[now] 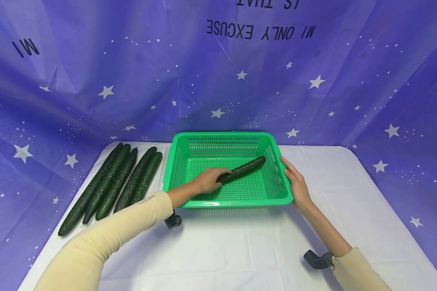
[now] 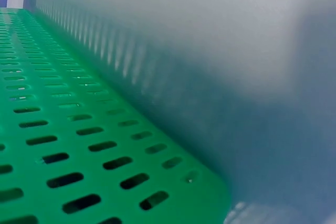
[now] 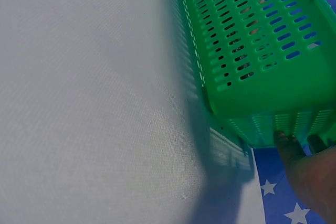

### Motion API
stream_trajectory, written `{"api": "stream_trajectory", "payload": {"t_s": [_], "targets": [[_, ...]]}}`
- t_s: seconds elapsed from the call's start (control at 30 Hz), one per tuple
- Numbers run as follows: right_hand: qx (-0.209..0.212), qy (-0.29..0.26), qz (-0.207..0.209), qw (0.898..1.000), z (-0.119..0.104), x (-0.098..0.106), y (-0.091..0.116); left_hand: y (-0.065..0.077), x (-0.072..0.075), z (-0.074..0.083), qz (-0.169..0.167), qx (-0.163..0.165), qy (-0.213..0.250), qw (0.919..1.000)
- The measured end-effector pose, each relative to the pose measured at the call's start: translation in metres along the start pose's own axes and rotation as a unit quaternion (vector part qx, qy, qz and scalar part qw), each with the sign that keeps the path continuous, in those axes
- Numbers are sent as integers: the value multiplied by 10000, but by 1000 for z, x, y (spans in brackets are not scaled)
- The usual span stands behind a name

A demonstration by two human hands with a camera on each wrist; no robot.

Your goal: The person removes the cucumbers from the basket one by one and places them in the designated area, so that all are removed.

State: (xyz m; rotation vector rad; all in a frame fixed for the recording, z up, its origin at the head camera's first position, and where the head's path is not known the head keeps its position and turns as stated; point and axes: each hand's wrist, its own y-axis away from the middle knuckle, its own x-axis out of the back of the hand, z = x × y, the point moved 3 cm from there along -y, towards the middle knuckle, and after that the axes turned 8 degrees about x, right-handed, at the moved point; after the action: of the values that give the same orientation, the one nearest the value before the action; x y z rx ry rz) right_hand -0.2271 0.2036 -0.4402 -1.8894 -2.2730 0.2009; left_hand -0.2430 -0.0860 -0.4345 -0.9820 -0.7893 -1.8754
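Observation:
In the head view my left hand [image 1: 208,180] reaches over the front rim of a green plastic basket [image 1: 225,204]. Its thumb and fingers grip the near end of a long dark-green cucumber [image 1: 245,169], which slants to the far right inside the basket and hides under the fingers at its lower end. Along the basket's right side, my right hand [image 1: 295,182] rests with extended fingers against the outer wall. The right wrist view has those fingertips [image 3: 287,141] on the slotted side. Only the basket's front wall [image 2: 94,129] fills the left wrist view; neither hand nor cucumber appears there.
Several more cucumbers [image 1: 107,184] lie side by side on the white tablecloth [image 1: 218,250], left of the basket. A purple curtain [image 1: 189,93] with white stars hangs behind and beside the table. Dark wrist-worn camera mounts [image 1: 317,259] stick out below both forearms.

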Motion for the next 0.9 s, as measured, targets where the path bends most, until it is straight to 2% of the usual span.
{"api": "stream_trajectory", "payload": {"t_s": [0.27,0.43,0.63,0.9], "targets": [[-2,-73,17,10000,2,2,0,0,1,3,-118,-84,460,9988],[-31,-72,42,10000,2,3,0,3,7,4,22,-67,802,9968],[46,-77,8,10000,2,0,-1,11,22,7,206,9,1325,9910],[3,0,65,10000,3,1,-2,19,51,12,704,-103,1847,9802]]}}
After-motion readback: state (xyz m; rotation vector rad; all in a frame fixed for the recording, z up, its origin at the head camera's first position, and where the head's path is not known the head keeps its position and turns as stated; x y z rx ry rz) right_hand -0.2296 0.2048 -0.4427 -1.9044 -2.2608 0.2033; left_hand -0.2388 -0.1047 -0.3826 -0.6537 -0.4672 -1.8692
